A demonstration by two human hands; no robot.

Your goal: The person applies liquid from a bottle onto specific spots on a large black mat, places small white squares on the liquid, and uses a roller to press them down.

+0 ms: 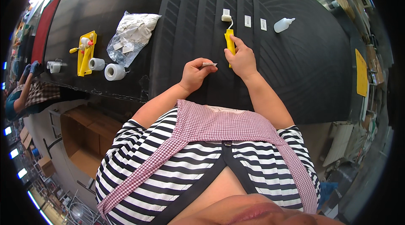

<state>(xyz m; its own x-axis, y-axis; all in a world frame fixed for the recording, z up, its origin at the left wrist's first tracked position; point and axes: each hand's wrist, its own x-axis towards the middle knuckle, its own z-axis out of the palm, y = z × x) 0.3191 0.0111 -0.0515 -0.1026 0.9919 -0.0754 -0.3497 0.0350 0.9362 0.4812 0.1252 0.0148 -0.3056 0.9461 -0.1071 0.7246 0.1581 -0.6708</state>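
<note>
My right hand [243,59] is closed around the yellow handle of a small paint roller [230,41]. Its pale roller head lies against the lower edge of a white label [226,11] on the black ribbed sheet [198,22]. To the right of it, two more white labels [247,21] lie on the same surface, in a rough row. In my left hand [193,76], close to my body, thumb and fingers pinch a few small white labels [209,64]; whether it is one or a small stack is hard to see.
A translucent squeeze bottle [282,25] lies at the right. Leftward are a clear bag of white pieces [133,33], white tape rolls [114,72] and a yellow tool [86,58]. A yellow panel [361,72] lies far right, a cardboard box [84,140] below the table. Another person's gloved hands [31,68] show far left.
</note>
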